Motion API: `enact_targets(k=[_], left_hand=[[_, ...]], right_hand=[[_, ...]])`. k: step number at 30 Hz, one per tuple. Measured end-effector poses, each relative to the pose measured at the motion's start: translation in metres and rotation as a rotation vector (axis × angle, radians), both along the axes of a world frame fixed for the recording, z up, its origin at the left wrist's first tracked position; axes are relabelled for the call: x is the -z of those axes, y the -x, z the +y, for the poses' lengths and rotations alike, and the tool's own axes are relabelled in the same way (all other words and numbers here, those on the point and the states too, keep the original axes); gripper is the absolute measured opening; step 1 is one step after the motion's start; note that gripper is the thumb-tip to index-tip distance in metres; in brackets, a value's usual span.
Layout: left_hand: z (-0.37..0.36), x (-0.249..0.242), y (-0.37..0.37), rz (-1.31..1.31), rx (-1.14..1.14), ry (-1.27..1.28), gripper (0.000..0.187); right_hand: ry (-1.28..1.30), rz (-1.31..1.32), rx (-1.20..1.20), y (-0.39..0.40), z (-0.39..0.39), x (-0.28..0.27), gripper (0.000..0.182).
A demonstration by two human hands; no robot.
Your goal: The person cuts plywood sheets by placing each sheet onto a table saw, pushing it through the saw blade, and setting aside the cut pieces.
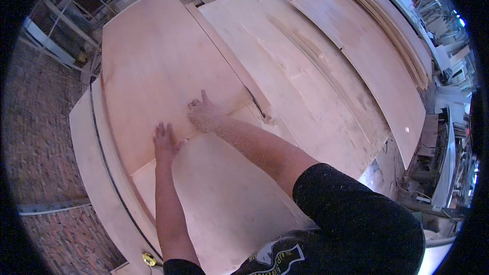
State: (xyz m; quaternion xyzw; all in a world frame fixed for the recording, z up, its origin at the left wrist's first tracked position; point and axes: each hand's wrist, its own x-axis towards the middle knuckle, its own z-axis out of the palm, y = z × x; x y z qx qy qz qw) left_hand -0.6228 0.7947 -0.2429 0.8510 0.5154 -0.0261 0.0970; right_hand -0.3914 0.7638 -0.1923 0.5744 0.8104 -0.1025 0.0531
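Note:
A reddish-brown plywood panel (153, 66) lies flat on top of larger pale sheets. My left hand (164, 142) rests on it by its near edge, fingers spread and pointing away from me. Just to the right, my right hand (204, 114) touches the same panel near that edge, one finger stretched out and the others partly bent. Neither hand is wrapped around anything. A pale sheet (229, 198) spreads out beneath my forearms. Along the panel's right side runs a narrow wooden strip (229, 58), with a dark line beside it.
A yellow tape measure (148, 259) sits at the lower left, beside a long dark slot. To the right lie another large panel (367, 66) and a stack of long boards (382, 20). A brick wall (46, 122) borders the left. Timber and scraps clutter the far right.

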Motion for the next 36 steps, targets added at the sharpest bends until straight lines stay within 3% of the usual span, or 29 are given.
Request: enact_targets(k=[9,15,25,28,31,34,36], left_hand=[[0.019,-0.029,0.005,-0.009,-0.122,-0.082,0.103],[0.036,-0.019,0.028,0.072,-0.167,-0.112,0.105],[0.05,-0.028,0.037,0.086,-0.103,-0.277,0.08],[0.064,-0.027,0.041,0.083,-0.106,-0.4,0.071],[0.079,-0.055,0.036,0.109,-0.102,-0.477,0.064],[0.081,-0.085,0.037,0.134,-0.063,-0.501,0.06],[0.087,-0.093,0.038,0.151,-0.068,-0.489,0.058]], right_hand=[[-0.013,0.02,0.034,-0.008,0.054,0.012,0.035],[-0.038,0.052,0.088,-0.008,0.079,0.012,0.039],[-0.089,0.033,0.094,-0.005,0.066,-0.013,0.045],[-0.315,0.096,0.068,-0.007,0.052,-0.02,0.043],[-0.363,0.798,0.603,0.006,-0.004,-0.083,0.024],[-0.046,1.424,1.098,0.015,0.01,-0.047,0.036],[0.088,1.977,1.225,0.011,0.032,-0.046,0.042]])
